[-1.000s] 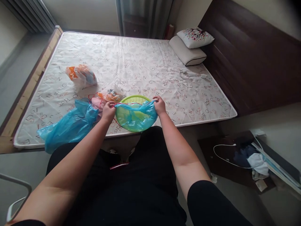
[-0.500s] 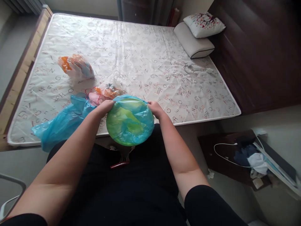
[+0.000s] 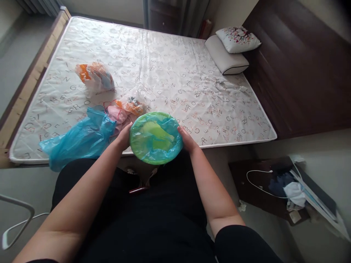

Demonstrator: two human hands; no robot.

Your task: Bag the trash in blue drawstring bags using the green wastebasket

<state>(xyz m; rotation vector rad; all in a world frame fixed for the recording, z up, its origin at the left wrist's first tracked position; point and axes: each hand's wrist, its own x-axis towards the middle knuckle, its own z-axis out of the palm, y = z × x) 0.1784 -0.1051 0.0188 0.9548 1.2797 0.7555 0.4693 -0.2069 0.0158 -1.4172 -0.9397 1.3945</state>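
Note:
A round green bin (image 3: 153, 161) faces up in front of my body, by the mattress edge. Its inside is lined with a thin blue plastic bag (image 3: 141, 136), and green shows through. My left hand (image 3: 125, 136) is closed on the bin's left side, its fingers partly hidden behind it. On the opposite side, my right hand (image 3: 187, 138) grips the bin with the thumb near the rim. A second blue plastic bag (image 3: 79, 137) lies crumpled at the mattress edge, left of the bin. Beside it are a pink cloth-like item (image 3: 116, 114) and a clear and orange plastic bag (image 3: 134, 106).
The patterned mattress (image 3: 175, 65) spreads ahead, with another filled plastic bag (image 3: 95, 78) on it. Two pillows (image 3: 227, 58) rest by the dark headboard (image 3: 290, 73). To the right, a dark nightstand (image 3: 244, 182) holds a cable and cloths. A white metal frame (image 3: 19, 199) stands at lower left.
My hands have shifted from the bag's edge at the far rim down to the bin's sides. The liner now sits deeper inside, and more of the green rim shows.

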